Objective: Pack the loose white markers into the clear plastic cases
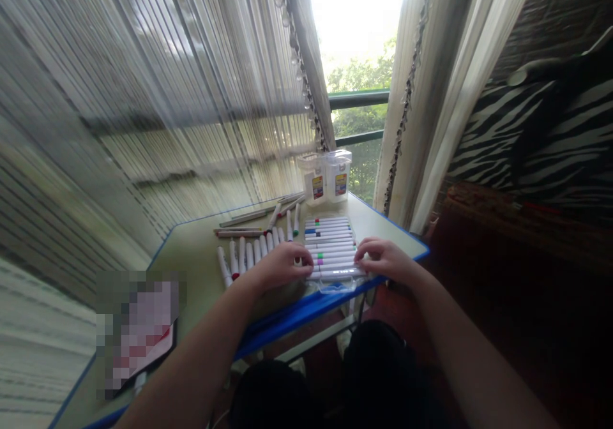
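- White markers, capped (pixel 330 246): one row, side by side in a transparent plastic case (pixel 336 288), at the surface's near edge toward its right corner; judged mostly laid in.
- White markers, loose (pixel 249 255): group left of the case, toward the far edge; judged left over, not in the row.
- Left hand (pixel 287 264): fingers curled at the row's left end; cannot tell whether gripping.
- Right hand (pixel 385 260): fingertips at the row's right end; grip likewise cannot be told.
- Pencils (pixel 239 232): beyond the loose markers, near the far edge.
- Transparent containers, labelled, two (pixel 315 186): far right edge, behind the case.
- Table, blue-edged (pixel 196 244): near edge tight against the case; widest bare stretch left of the loose markers, narrower strip toward the right corner.
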Demonstrator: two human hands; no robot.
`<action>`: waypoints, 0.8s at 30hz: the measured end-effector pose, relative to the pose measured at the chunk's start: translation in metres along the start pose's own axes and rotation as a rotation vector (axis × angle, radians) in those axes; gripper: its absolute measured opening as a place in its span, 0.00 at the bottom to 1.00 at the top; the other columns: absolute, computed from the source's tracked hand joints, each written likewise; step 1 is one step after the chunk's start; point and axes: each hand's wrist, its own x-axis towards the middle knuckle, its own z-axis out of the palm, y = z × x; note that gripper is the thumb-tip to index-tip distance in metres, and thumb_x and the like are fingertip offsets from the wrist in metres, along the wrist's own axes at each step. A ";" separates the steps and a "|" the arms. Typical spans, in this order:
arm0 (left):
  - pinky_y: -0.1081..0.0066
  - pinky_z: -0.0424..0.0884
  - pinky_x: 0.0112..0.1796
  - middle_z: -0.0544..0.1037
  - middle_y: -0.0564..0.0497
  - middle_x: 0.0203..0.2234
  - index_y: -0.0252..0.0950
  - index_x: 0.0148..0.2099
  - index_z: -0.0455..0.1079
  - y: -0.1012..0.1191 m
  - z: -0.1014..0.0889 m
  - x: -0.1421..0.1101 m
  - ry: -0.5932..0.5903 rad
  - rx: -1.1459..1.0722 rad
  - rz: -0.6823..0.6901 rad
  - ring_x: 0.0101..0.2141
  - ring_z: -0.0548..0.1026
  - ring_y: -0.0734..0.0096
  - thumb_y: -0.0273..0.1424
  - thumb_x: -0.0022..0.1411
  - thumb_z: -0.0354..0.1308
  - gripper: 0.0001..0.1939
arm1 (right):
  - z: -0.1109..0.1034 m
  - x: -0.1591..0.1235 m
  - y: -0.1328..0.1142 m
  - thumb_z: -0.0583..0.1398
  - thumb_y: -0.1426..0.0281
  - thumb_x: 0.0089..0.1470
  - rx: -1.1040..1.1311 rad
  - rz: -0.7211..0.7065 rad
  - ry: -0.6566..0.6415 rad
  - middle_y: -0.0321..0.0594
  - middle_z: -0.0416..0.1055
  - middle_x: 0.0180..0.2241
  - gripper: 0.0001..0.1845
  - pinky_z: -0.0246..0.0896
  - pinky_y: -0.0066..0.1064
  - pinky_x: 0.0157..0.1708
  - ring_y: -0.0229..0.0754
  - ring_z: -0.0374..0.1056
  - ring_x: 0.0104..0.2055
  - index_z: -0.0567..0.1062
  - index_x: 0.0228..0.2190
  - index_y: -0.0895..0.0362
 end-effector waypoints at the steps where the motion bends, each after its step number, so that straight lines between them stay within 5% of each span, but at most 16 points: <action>1: 0.74 0.66 0.35 0.76 0.51 0.26 0.34 0.30 0.76 0.000 0.000 0.000 0.000 -0.003 -0.001 0.29 0.71 0.74 0.31 0.53 0.58 0.07 | 0.000 0.000 0.000 0.61 0.70 0.46 0.000 0.003 0.007 0.40 0.71 0.30 0.05 0.58 0.29 0.31 0.38 0.64 0.31 0.78 0.26 0.57; 17: 0.75 0.64 0.33 0.74 0.52 0.27 0.35 0.31 0.76 0.000 -0.003 -0.002 -0.092 0.015 0.016 0.28 0.69 0.75 0.36 0.52 0.62 0.09 | -0.003 -0.006 -0.004 0.61 0.69 0.45 0.005 0.022 0.055 0.38 0.65 0.27 0.07 0.55 0.27 0.25 0.33 0.57 0.25 0.79 0.26 0.57; 24: 0.75 0.61 0.30 0.71 0.54 0.23 0.34 0.30 0.74 -0.001 0.000 -0.003 -0.095 0.063 0.035 0.26 0.66 0.76 0.37 0.54 0.60 0.10 | -0.003 -0.018 -0.010 0.62 0.66 0.47 -0.035 0.043 -0.025 0.37 0.64 0.27 0.08 0.53 0.27 0.23 0.32 0.56 0.23 0.78 0.26 0.58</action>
